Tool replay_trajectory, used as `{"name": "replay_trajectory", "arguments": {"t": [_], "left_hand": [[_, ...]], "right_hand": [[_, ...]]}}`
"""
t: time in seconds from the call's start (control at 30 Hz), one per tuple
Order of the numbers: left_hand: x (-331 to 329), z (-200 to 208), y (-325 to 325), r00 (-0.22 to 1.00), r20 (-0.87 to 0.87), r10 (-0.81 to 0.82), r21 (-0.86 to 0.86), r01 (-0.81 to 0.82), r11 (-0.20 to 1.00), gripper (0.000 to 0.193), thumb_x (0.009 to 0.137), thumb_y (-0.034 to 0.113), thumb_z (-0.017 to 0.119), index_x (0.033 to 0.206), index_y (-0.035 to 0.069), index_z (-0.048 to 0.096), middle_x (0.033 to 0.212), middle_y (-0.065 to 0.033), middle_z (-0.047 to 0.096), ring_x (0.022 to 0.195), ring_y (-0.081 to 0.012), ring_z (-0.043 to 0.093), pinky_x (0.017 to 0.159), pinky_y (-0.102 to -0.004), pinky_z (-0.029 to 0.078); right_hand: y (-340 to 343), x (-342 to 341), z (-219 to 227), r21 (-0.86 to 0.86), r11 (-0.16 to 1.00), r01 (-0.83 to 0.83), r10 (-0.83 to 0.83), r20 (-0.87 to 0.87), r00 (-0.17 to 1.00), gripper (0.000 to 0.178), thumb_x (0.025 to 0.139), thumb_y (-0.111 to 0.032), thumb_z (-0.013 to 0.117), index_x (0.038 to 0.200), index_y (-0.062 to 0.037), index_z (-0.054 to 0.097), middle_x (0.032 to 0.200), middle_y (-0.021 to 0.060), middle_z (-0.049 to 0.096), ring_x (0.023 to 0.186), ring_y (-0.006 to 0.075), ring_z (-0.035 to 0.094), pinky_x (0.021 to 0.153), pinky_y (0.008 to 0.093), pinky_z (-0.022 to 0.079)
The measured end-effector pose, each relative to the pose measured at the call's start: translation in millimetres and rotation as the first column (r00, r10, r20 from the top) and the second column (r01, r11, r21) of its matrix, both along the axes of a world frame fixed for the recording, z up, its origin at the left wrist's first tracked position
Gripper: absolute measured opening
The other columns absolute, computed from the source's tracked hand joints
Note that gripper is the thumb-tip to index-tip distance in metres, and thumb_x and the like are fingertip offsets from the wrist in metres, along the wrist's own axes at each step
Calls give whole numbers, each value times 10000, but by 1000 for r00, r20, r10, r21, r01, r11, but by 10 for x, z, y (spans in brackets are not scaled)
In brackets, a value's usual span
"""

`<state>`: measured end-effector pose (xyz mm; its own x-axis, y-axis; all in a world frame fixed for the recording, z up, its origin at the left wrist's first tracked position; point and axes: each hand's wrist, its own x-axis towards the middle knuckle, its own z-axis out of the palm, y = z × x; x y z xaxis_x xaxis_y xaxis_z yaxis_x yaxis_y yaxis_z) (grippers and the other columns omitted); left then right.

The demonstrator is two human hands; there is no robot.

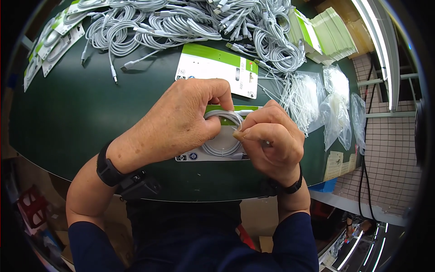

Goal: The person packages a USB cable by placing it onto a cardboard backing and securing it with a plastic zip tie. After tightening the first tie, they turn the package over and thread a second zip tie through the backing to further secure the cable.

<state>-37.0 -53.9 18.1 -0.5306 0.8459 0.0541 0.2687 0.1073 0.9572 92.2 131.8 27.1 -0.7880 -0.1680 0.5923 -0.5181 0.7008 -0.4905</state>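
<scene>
Gripping a coiled USB cable (232, 117)

Far left, carded cables (63, 45) lie on the green surface (59, 131). Near centre, the left hand (186, 109) holds the coiled USB cable's upper left over a green-and-white backing card (225, 137). At the right side, the right hand (276, 136) pinches thumb and forefinger together; on what, I cannot tell. Right, thin white ties (299, 97) lie bunched.

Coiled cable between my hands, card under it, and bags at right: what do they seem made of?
Cable: probably flexible plastic or rubber, pale grey, smooth, bent in round loops. Card: likely coated paperboard, thin, flat and printed. Bags: seemingly thin, clear plastic film, glossy and crinkled.
</scene>
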Motion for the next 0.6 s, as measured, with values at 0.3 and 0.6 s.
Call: {"name": "replay_trajectory", "arguments": {"t": [0.3, 0.6], "left_hand": [[11, 16, -1, 999, -49, -3, -37, 1, 999, 171, 785, -47, 618, 944, -31, 676, 843, -102, 715, 791, -141, 654, 748, -302, 533], [12, 10, 3, 998, -64, 0, -36, -3, 999, 172, 780, -44, 622, 944, -31, 674, 842, -105, 715, 797, -155, 654, 744, -304, 526]], "right_hand": [[-19, -6, -19, 5, 1000, 20, -21, 31, 999, 312, 747, 115, 820, 897, -74, 623, 847, 72, 702, 726, 205, 645, 611, 309, 485], [-31, -18, -32, 25, 999, 31, -33, 58, 998, 306, 747, 114, 825, 908, -70, 641, 864, 76, 698, 718, 211, 633, 601, 315, 489]]}}
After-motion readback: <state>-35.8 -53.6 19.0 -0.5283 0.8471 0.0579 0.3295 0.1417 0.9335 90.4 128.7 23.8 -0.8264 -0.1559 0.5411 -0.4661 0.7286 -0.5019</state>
